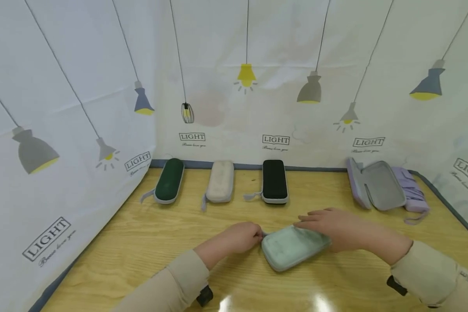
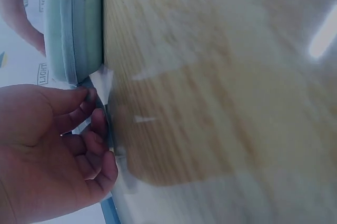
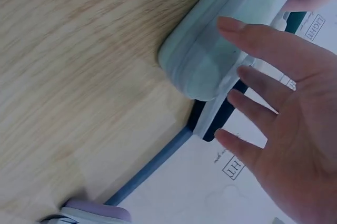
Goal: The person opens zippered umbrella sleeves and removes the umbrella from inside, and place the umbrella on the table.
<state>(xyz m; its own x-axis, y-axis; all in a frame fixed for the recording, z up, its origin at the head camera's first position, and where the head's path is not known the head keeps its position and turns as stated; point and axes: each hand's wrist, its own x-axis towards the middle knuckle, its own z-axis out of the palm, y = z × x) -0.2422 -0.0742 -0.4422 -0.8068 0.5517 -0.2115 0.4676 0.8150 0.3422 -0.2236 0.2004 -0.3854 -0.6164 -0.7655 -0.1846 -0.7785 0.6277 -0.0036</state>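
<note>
A mint-green zip case (image 1: 292, 248) lies on the table between my two hands, its zip running round the side. With thumb and forefinger my left hand (image 1: 242, 238) pinches the zip pull at the case's left end; the pull is mostly hidden by the fingers. My right hand (image 1: 337, 229) is at the far right end of the case, its fingers spread and fairly straight. In the right wrist view the thumb (image 3: 258, 37) lies over the top of the mint-green case (image 3: 216, 55), and whether the other fingers touch it cannot be told.
Along the back edge lie a dark green case (image 1: 170, 178), a cream case (image 1: 221, 181) and a black case (image 1: 274, 180), each with a strap. At the back right a lilac case stands open, showing its grey inside (image 1: 384, 186), beside a lilac strapped bundle (image 1: 413, 190). A printed cloth (image 1: 226, 143) hangs behind.
</note>
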